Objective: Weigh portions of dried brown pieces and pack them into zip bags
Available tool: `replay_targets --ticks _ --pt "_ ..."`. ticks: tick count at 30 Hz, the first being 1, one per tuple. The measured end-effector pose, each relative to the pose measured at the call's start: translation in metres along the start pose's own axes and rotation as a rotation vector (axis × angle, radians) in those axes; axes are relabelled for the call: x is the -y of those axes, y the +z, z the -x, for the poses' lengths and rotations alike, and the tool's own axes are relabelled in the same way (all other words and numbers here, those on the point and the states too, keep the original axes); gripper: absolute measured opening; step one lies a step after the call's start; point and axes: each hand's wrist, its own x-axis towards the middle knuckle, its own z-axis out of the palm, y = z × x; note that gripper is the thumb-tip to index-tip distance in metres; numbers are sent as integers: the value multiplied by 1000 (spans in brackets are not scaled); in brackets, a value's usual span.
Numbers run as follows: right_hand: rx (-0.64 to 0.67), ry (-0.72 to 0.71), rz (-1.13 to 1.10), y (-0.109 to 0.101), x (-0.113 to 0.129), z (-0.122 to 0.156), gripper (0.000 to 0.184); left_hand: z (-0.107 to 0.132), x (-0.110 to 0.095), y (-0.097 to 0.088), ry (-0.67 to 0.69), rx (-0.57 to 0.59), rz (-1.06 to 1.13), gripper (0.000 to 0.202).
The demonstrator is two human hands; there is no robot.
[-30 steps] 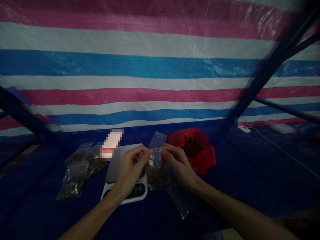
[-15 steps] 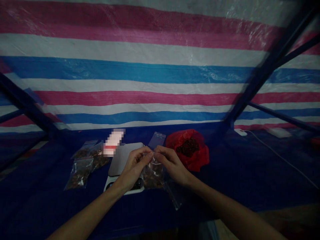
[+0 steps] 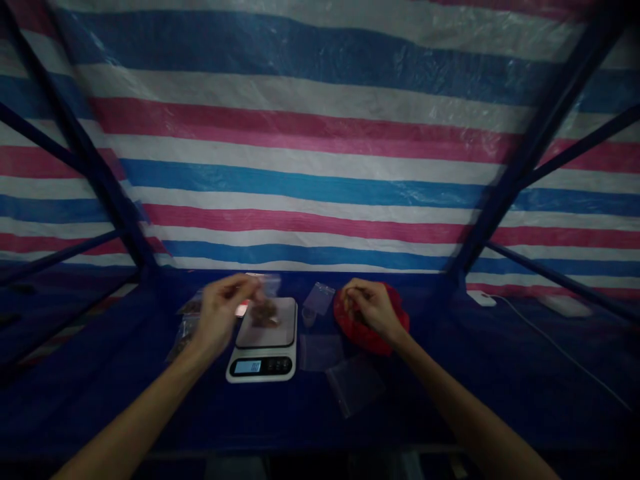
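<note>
My left hand (image 3: 220, 315) is closed in a pinch on the top of a small clear bag (image 3: 263, 309) with dark brown contents. The bag hangs, blurred, just over the grey platform of a white kitchen scale (image 3: 260, 363). My right hand (image 3: 373, 308) rests with curled fingers in the mouth of a red plastic bag (image 3: 367, 337). What its fingers hold is hidden. Filled clear bags (image 3: 186, 325) lie left of the scale, partly behind my left hand.
Empty clear zip bags lie between scale and red bag: one at the back (image 3: 319, 297), one flat (image 3: 320, 351), one nearer me (image 3: 354, 385). All sits on dark blue cloth under a striped tarp with blue poles (image 3: 493, 200). A white cable (image 3: 550, 337) runs at right.
My hands have parted from sealing the bag together. The left carried the filled bag left over the scale; the right moved to the red bag. The view has pulled back and tilted.
</note>
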Motion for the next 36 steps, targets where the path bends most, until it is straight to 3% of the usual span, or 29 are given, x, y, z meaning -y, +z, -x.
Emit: replay_targets --ticks 2,4,6,9,13,16,20,24,28,32,36 --pt "-61 9 149 -39 -1 -1 32 -9 6 -45 1 -292 -49 29" --pt "23 97 321 -73 -10 0 32 -16 21 -83 -63 -367 -134 30" --pt "141 128 504 -91 -22 4 24 -21 42 -108 -163 -349 -214 33" --pt "265 44 720 -89 -38 11 10 -22 70 -119 -138 -208 -535 36" --pt "314 -26 881 -60 -47 14 20 -27 85 -112 -74 -57 -984 40" --pt "331 2 938 -46 -50 12 37 -34 84 -107 64 -2 -1135 43" --pt "295 -9 828 -44 -57 11 50 -33 78 -102 254 7 -1148 34" --pt "251 -38 745 -46 -63 14 30 -25 73 -92 201 78 -1214 24" --pt "332 -73 853 -43 -58 9 35 -30 65 -76 204 247 -1330 19" --pt "389 -115 916 -35 -55 -5 40 -46 62 -51 233 224 -1316 17" --pt "407 -88 963 -28 -62 -14 32 -58 72 -26 252 234 -1240 18"
